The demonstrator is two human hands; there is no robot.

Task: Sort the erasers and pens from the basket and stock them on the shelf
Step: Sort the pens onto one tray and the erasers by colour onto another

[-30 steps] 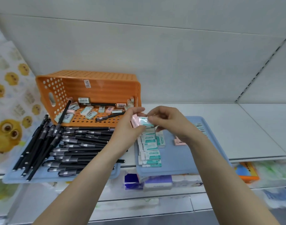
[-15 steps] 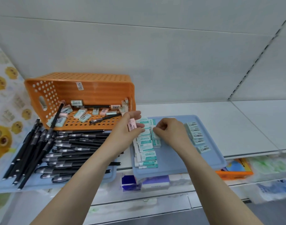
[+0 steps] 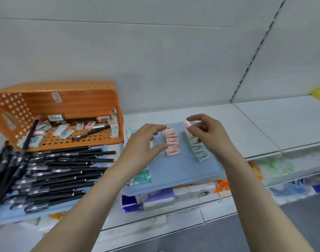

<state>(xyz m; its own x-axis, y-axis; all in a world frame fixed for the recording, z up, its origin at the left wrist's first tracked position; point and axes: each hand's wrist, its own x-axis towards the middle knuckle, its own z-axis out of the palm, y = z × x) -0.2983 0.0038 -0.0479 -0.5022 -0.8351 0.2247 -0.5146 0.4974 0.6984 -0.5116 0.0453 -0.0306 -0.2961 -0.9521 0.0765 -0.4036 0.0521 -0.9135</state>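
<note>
Head view
Right hand: the right hand (image 3: 209, 135) is up over the far right part of the blue tray (image 3: 182, 171). Its thumb and fingers pinch a pink eraser (image 3: 186, 124).
Left hand: the left hand (image 3: 144, 144) floats over the left part of the same tray. Its fingers are curled and spread wide apart, with nothing in them. The fingertips are just beside the row of pink erasers (image 3: 171, 142).
Row of pink erasers: it lies in a line on the blue tray, between the two hands.
Row of green erasers: this row (image 3: 198, 149) lies to the right of the pink row, partly under the right hand.
More green erasers: a few (image 3: 142, 176) peek out from under the left arm, near the front left edge of the tray.
Blue tray: it sits on the white shelf (image 3: 246, 128), and its front edge sticks out past the shelf.
Orange basket: the basket (image 3: 68, 99) lies tipped on its side at the left, with its open side facing the person. Loose green and pink erasers (image 3: 63, 130) and some black pens (image 3: 91, 132) lie inside it.
Black pens on the tray: a big bunch of pens (image 3: 61, 171) lies side by side on a second blue tray (image 3: 19, 218) in front of the basket. One pen (image 3: 29, 135) leans from this bunch up into the basket.
Lower shelf: packs of other goods (image 3: 155, 198) show under the trays, too blurry to name.
</note>
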